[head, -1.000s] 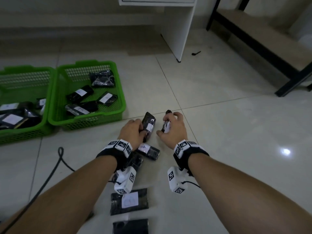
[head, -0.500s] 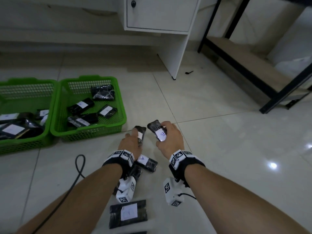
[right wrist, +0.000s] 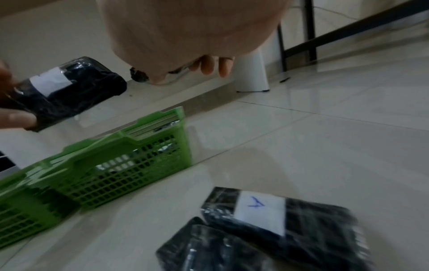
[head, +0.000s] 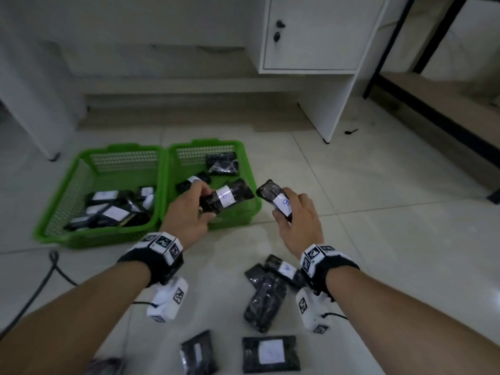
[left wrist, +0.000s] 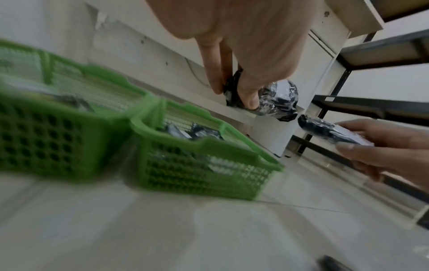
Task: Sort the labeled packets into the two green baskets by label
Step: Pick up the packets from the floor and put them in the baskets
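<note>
So a black packet (head: 227, 198) is gripped at one end by the left hand (head: 186, 215), fingers curled round it, held over the right green basket (head: 250, 209). Another packet (head: 276, 200) is pinched in the right hand (head: 300, 220), just beside that basket's right edge, above the floor (head: 378, 239).

It looked like a home room: a glossy tiled floor (head: 378, 239), a white locked cabinet (head: 311, 36), and a black-framed shelf (head: 433, 104).
</note>
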`<state>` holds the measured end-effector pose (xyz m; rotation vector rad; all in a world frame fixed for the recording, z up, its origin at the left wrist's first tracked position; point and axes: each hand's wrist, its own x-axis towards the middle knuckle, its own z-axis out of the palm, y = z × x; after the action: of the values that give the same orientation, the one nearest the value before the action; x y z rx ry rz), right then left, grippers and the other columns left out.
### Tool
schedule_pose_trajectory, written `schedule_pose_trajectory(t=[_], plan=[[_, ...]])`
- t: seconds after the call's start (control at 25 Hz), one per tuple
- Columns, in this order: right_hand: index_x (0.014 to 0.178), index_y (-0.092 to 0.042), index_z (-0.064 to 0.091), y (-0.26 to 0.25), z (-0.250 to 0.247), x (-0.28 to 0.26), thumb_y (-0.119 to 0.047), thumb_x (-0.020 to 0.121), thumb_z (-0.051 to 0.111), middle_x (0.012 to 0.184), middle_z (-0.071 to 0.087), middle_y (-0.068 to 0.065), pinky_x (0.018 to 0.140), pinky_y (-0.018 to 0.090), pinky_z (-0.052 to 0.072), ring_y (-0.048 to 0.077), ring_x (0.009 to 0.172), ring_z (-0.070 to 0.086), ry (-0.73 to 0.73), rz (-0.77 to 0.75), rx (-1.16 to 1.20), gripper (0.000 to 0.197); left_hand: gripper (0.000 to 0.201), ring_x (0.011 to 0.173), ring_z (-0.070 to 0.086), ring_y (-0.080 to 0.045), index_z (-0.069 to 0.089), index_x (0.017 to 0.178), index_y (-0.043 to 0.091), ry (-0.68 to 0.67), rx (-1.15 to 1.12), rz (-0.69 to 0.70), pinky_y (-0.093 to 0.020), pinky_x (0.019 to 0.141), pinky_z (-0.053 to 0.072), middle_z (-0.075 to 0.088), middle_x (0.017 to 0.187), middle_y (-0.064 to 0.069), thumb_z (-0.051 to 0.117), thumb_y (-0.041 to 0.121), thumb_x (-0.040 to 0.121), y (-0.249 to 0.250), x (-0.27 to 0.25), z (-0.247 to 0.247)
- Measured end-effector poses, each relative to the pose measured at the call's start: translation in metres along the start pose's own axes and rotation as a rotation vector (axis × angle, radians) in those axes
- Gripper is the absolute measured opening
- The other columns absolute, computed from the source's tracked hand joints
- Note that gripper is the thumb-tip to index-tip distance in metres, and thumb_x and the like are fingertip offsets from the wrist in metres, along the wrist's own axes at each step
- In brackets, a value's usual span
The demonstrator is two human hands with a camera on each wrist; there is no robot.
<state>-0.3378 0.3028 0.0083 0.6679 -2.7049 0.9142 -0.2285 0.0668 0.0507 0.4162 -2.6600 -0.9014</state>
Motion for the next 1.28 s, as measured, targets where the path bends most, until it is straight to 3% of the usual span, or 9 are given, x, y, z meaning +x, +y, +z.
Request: schedule_pose_trajectory(t=[0.2, 0.36, 0.52, 0.64, 0.84, 0.92, 1.04, 1.16, 1.28], plan=[[0.132, -0.006, 0.045, -0.077, 0.035, 0.02, -0.023, 0.089, 0.059, 0.115, 0.056, 0.012, 0.079, 0.039, 0.042, 0.033, 0.101, 0.054, -0.166, -0.037, -0.063, 0.048, 0.044, 0.071, 0.06, -0.022, 0.048, 0.102, 0.026, 0.005, 0.272, -0.007, -0.031, 0.067, 0.049, 0.07, 0.094, -0.001, 0.082, 0.018, 0.075, -0.05, 0.02, -0.093], [0.112, -0.011, 0.045, -0.107, 0.064, 0.037, -0.016, 0.083, 0.064, 0.109, 0.059, 0.009, 0.073, 0.033, 0.032, 0.032, 0.099, 0.057, -0.255, 0.005, -0.201, 0.035, 0.042, 0.075, 0.062, -0.019, 0.051, 0.102, 0.028, 0.052, 0.153, -0.07, -0.025, 0.063, 0.044, 0.065, 0.089, 0.005, 0.081, 0.016, 0.076, -0.073, 0.022, -0.08], [0.109, -0.009, 0.06, -0.096, 0.083, 0.055, 0.004, 0.076, 0.066, 0.116, 0.052, 0.013, 0.078, 0.032, 0.047, 0.032, 0.093, 0.059, -0.205, 0.226, 0.023, 0.036, 0.046, 0.089, 0.068, -0.022, 0.053, 0.102, 0.031, 0.015, 0.118, -0.067, -0.032, 0.078, 0.053, 0.072, 0.102, 0.002, 0.083, 0.012, 0.072, -0.099, 0.034, -0.039], [0.106, -0.008, 0.071, -0.087, 0.089, 0.059, 0.004, 0.081, 0.065, 0.122, 0.05, 0.014, 0.075, 0.018, 0.041, 0.024, 0.082, 0.055, -0.167, 0.307, 0.152, 0.029, 0.052, 0.1, 0.068, -0.02, 0.058, 0.098, 0.032, 0.022, 0.011, -0.127, -0.033, 0.09, 0.053, 0.073, 0.108, 0.003, 0.084, 0.003, 0.064, -0.113, 0.038, -0.022], [0.13, -0.012, 0.067, -0.069, 0.103, 0.056, -0.016, 0.098, 0.049, 0.128, 0.056, 0.015, 0.101, 0.034, 0.045, 0.033, 0.118, 0.056, -0.318, 0.145, -0.042, 0.037, 0.046, 0.091, 0.065, -0.015, 0.056, 0.098, 0.032, -0.032, -0.019, -0.078, -0.031, 0.084, 0.052, 0.07, 0.102, 0.008, 0.087, 0.018, 0.067, -0.11, 0.045, -0.013], [0.137, -0.015, 0.061, -0.066, 0.103, 0.053, -0.028, 0.104, 0.037, 0.141, 0.049, 0.02, 0.114, 0.04, 0.035, 0.038, 0.136, 0.042, -0.378, 0.047, -0.251, 0.043, 0.045, 0.086, 0.061, -0.017, 0.05, 0.096, 0.03, -0.106, 0.1, -0.013, -0.03, 0.075, 0.049, 0.065, 0.098, 0.007, 0.086, 0.025, 0.069, -0.105, 0.045, -0.01], [0.136, -0.017, 0.061, -0.07, 0.095, 0.049, -0.043, 0.106, 0.023, 0.165, 0.021, 0.015, 0.126, 0.048, 0.008, 0.033, 0.154, 0.011, -0.436, -0.039, -0.484, 0.055, 0.035, 0.081, 0.059, -0.022, 0.047, 0.091, 0.023, -0.174, 0.186, 0.007, -0.03, 0.065, 0.043, 0.059, 0.091, 0.002, 0.078, 0.031, 0.075, -0.104, 0.043, -0.009], [0.142, -0.021, 0.055, -0.069, 0.085, 0.04, -0.049, 0.106, 0.019, 0.166, 0.023, 0.009, 0.124, 0.052, 0.007, 0.03, 0.154, 0.012, -0.473, -0.055, -0.503, 0.058, 0.036, 0.091, 0.064, -0.025, 0.045, 0.112, 0.026, -0.257, 0.233, 0.047, -0.036, 0.077, 0.052, 0.063, 0.109, -0.001, 0.068, 0.034, 0.085, -0.103, 0.034, -0.01], [0.142, -0.017, 0.051, -0.066, 0.07, 0.023, -0.045, 0.104, 0.03, 0.152, 0.042, 0.01, 0.12, 0.05, 0.021, 0.032, 0.142, 0.032, -0.401, -0.14, -0.474, 0.052, 0.063, 0.115, 0.059, -0.028, 0.024, 0.148, 0.031, -0.336, 0.347, 0.161, -0.046, 0.097, 0.05, 0.039, 0.15, -0.004, 0.056, 0.03, 0.095, -0.098, 0.026, -0.01]])
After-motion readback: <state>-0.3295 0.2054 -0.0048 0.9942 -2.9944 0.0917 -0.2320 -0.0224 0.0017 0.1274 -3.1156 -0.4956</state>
